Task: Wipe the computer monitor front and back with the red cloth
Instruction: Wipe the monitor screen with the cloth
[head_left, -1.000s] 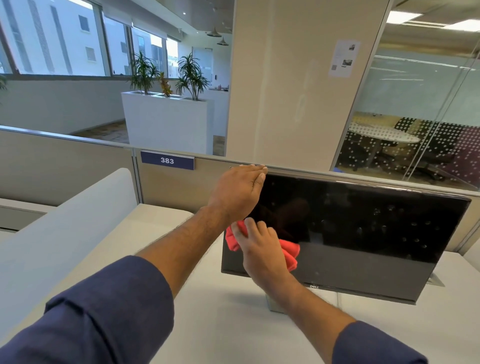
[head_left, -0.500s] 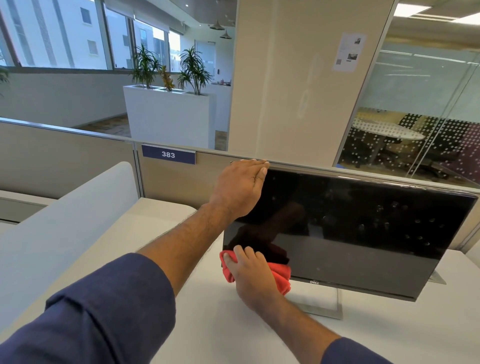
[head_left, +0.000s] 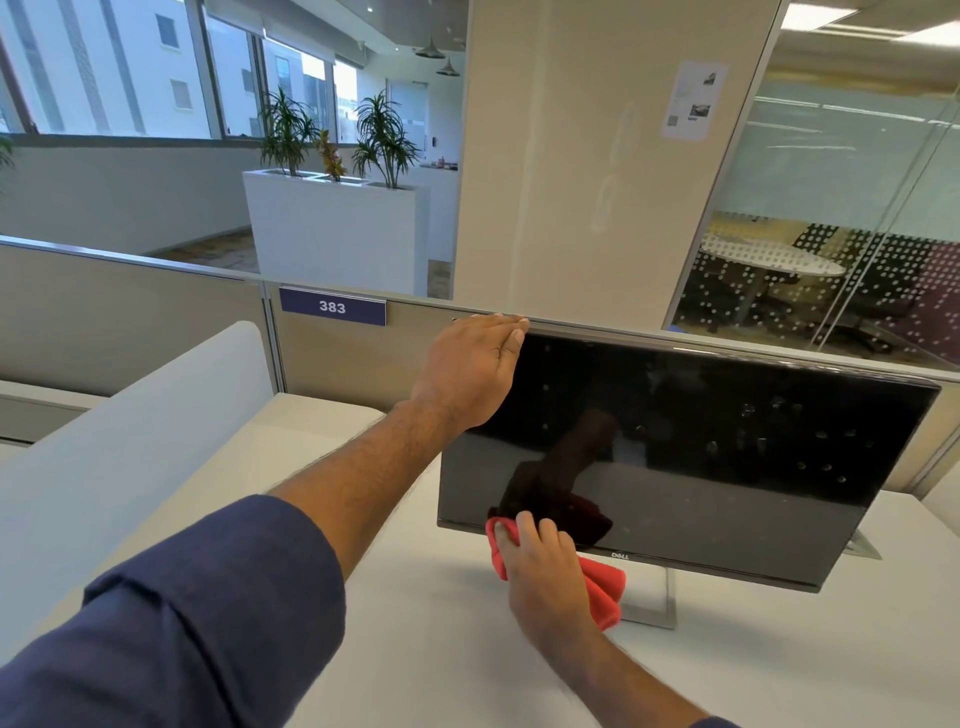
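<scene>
Wide black flat-panel computer monitor (head_left: 691, 457) upright on white bench (head_left: 426, 660), long axis running left-right, screen tilted back. Left hand (head_left: 470, 371) laid over top-left corner, fingers (head_left: 501, 332) straight, steadying. Right hand (head_left: 545, 564) presses crumpled red cloth (head_left: 605, 584) flat-fingered against bottom bezel, left of centre. Unwiped screen lies mostly up and rightward of cloth; right hand nearer. Back hidden, presumably not yet done.
</scene>
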